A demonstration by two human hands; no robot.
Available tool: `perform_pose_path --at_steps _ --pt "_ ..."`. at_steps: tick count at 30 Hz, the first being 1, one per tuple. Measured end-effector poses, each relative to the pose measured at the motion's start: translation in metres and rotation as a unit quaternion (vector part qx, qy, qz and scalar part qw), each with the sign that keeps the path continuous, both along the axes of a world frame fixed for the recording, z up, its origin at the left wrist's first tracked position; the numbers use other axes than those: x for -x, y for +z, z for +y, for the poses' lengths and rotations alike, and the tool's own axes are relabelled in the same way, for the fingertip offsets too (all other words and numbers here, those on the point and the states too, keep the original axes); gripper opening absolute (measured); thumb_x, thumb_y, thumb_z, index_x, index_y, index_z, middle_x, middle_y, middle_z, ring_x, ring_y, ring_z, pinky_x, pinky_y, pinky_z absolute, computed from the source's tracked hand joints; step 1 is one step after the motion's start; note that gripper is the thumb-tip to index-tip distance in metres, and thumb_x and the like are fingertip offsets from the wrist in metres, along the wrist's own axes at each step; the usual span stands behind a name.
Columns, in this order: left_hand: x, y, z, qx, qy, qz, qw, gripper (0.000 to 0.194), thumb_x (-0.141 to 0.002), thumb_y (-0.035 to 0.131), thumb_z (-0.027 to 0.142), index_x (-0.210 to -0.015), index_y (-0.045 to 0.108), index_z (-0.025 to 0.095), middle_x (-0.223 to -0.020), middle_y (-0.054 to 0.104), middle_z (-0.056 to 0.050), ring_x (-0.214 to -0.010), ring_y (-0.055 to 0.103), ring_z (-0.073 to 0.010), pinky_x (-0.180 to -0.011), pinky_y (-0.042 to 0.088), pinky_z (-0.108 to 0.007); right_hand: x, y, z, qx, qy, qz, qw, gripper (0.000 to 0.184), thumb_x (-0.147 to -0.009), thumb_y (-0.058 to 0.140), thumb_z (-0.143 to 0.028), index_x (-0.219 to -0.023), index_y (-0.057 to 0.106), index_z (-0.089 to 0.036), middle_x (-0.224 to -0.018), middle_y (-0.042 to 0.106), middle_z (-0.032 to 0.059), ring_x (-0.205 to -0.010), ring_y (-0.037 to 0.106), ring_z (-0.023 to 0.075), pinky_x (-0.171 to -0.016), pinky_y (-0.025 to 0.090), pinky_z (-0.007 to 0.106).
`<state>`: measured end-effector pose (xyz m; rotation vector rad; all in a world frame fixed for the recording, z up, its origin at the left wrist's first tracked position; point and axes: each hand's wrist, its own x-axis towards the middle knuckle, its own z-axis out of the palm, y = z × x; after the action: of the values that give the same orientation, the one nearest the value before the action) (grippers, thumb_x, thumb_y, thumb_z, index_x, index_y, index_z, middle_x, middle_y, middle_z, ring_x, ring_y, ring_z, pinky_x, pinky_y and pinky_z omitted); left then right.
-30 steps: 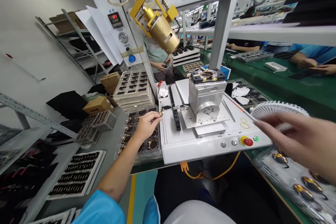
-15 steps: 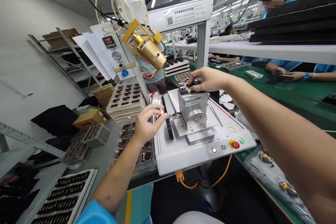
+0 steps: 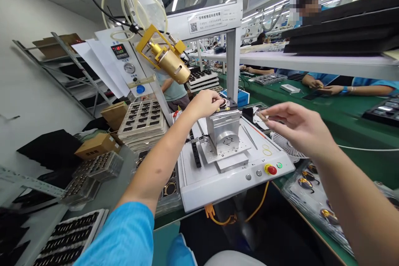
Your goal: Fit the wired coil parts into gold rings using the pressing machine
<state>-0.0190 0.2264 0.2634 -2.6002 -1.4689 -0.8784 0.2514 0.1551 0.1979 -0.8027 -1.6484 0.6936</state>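
Good work here takes light, square contact: the left hand pinches a small gold ring on the fixture's black top, while the right hand hangs well aside, fingertips drawn together, any held item too small to tell.

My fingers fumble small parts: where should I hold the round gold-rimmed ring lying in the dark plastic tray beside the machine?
Pinch the round gold-rimmed ring across its outer rim, coming straight down from above with your left hand. It lies flat in a recess of the dark plastic tray, so the top is probably the most open approach.
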Motion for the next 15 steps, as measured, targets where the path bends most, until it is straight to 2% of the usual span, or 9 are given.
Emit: perform_pose_path --at_steps 3,7,10,12,15 --pt "0.007 -0.003 -0.01 -0.009 -0.041 -0.024 0.999 0.023 -0.095 0.059 0.029 -0.089 0.079 0.018 -0.096 0.081 -0.006 -0.09 0.072 -0.021 -0.082 0.052 -0.032 -0.03 -0.037 -0.028 0.106 -0.046 0.018 0.993 0.037 -0.072 0.088 -0.048 -0.096 0.075 -0.024 -0.105 0.078 0.0136 -0.1 0.074 0.0328 -0.091 0.063 0.046" --pt "0.019 -0.005 -0.018 0.004 -0.104 0.014 0.994 0.024 -0.097 0.059 0.034 -0.092 0.078 0.02 -0.103 0.081 -0.005 -0.101 0.073 -0.0223 -0.092 0.053 -0.034 -0.058 -0.104 -0.053 0.247 -0.11 0.046 0.962 0.032 -0.064 0.091 -0.053 -0.086 0.078 -0.033 -0.101 0.079 0.0133 -0.101 0.074 0.0408 -0.093 0.062 0.052" --pt "0.025 -0.006 -0.015 -0.013 -0.144 0.057 0.988 0.025 -0.096 0.063 0.041 -0.101 0.075 0.02 -0.111 0.079 -0.008 -0.11 0.072 -0.0245 -0.1 0.052 -0.039 -0.069 -0.152 -0.065 0.325 -0.121 0.062 0.936 0.032 -0.063 0.088 -0.056 -0.085 0.075 -0.037 -0.102 0.079 0.0136 -0.101 0.074 0.0432 -0.089 0.063 0.051" --pt "0.026 -0.004 -0.011 -0.021 -0.155 0.094 0.983 0.033 -0.095 0.064 0.048 -0.106 0.072 0.018 -0.113 0.077 -0.01 -0.112 0.07 -0.0265 -0.103 0.051 -0.042 -0.072 -0.176 -0.069 0.365 -0.106 0.061 0.923 0.041 -0.06 0.089 -0.053 -0.093 0.071 -0.035 -0.099 0.079 0.0143 -0.097 0.075 0.0428 -0.087 0.064 0.051" --pt "0.024 -0.002 -0.008 -0.017 -0.137 0.145 0.98 0.05 -0.088 0.068 0.062 -0.11 0.07 0.017 -0.111 0.076 -0.012 -0.108 0.07 -0.0299 -0.1 0.053 -0.045 -0.072 -0.2 -0.067 0.379 -0.097 -0.014 0.92 0.073 -0.06 0.084 -0.054 -0.124 0.063 -0.026 -0.091 0.079 0.0129 -0.086 0.076 0.0402 -0.081 0.064 0.053"
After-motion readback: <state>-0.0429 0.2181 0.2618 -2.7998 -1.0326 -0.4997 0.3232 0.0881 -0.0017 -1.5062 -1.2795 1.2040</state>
